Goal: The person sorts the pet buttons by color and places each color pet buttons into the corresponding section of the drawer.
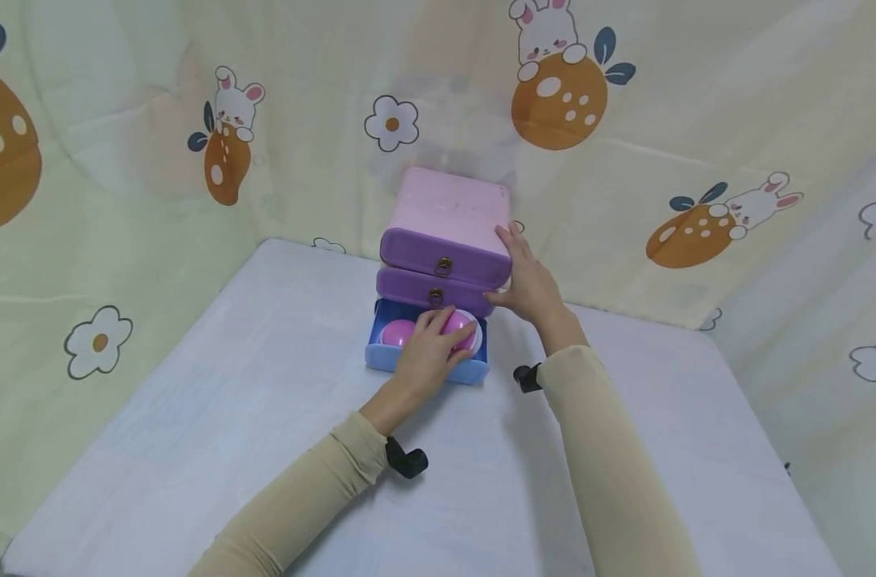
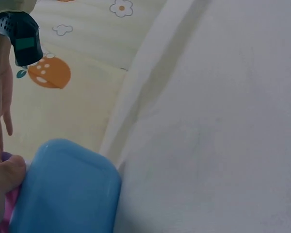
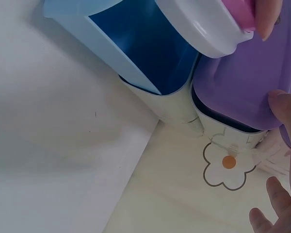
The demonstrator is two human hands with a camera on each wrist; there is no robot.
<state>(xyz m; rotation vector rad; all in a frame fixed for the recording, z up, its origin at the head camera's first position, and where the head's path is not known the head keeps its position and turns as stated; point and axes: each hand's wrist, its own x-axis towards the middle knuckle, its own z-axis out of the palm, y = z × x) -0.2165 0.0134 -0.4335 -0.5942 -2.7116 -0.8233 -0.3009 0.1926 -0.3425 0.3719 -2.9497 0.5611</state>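
Note:
A small drawer cabinet [image 1: 452, 200] with a pink top and purple drawer fronts stands against the back curtain. Its bottom blue drawer [image 1: 426, 374] is pulled out. Inside lies a pink round thing [image 1: 397, 332] on the left. On the right, my left hand [image 1: 426, 357] grips a round pink-and-white case [image 3: 208, 29], which looks tipped up at the drawer's right side. My right hand [image 1: 534, 288] rests on the cabinet's right side, fingers extended; its thumb [image 3: 281, 103] touches the purple middle drawer [image 3: 242, 92].
The cabinet stands on a table with a white cloth [image 1: 264, 361], near its back edge. Patterned curtains [image 1: 322, 80] hang behind and at both sides. Black wrist mounts [image 1: 406, 461] stick out under both sleeves.

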